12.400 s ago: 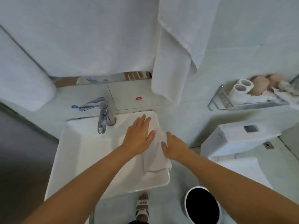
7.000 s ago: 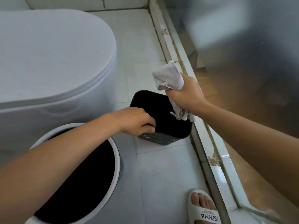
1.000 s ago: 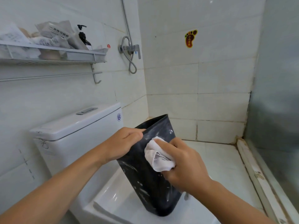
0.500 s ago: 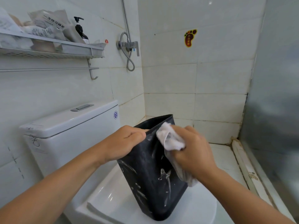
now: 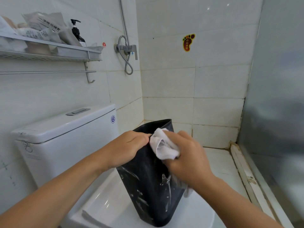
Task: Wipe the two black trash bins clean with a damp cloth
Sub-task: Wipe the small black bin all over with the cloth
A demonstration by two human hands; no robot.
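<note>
A small black rectangular trash bin (image 5: 148, 191) stands tilted on the closed white toilet lid (image 5: 108, 206). Its side carries pale streaks and smears. My left hand (image 5: 130, 148) grips the bin's near upper rim. My right hand (image 5: 187, 158) holds a bunched white cloth (image 5: 162, 146) and presses it against the bin's side just under the rim, next to my left hand. A tail of the cloth hangs below my right wrist. The second bin is out of view.
The white toilet tank (image 5: 65, 129) stands to the left. A wall shelf (image 5: 49, 51) above it holds packets and a dark pump bottle (image 5: 78, 32). A shower valve and hose (image 5: 126, 51) hang on the wall. A frosted glass partition (image 5: 278, 96) closes the right side.
My right hand has carried the cloth left along the bin's upper edge, up against my left hand. The left hand keeps its grip and the bin stays on the lid.
</note>
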